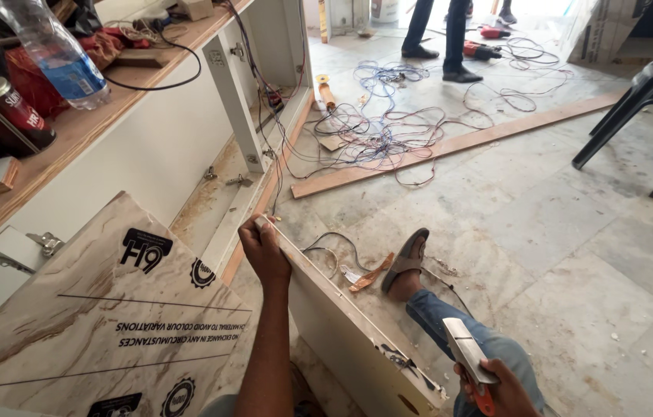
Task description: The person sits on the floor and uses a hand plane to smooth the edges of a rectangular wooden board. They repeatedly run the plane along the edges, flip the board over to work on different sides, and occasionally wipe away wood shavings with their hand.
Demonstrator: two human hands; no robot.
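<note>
Overhead—marble-patterned laminate sheet (102,324), black round labels.

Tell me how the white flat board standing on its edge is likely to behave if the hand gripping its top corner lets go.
The white flat board looks stiff: its top edge runs straight, with no sag. Standing on a thin edge on the stone floor, it would probably tip over once the left hand releases it. It seems fairly heavy for one hand, being long and thick like cabinet panel stock.

Room under fit-out, a carpentry worksite: unfinished white cabinet (187,147) with bare hinges, laminate board (110,324) leaning against it, tangled wires (388,123) and a wooden plank (450,147) on the dusty marble floor (574,255), power drill (481,50) beyond.
</note>
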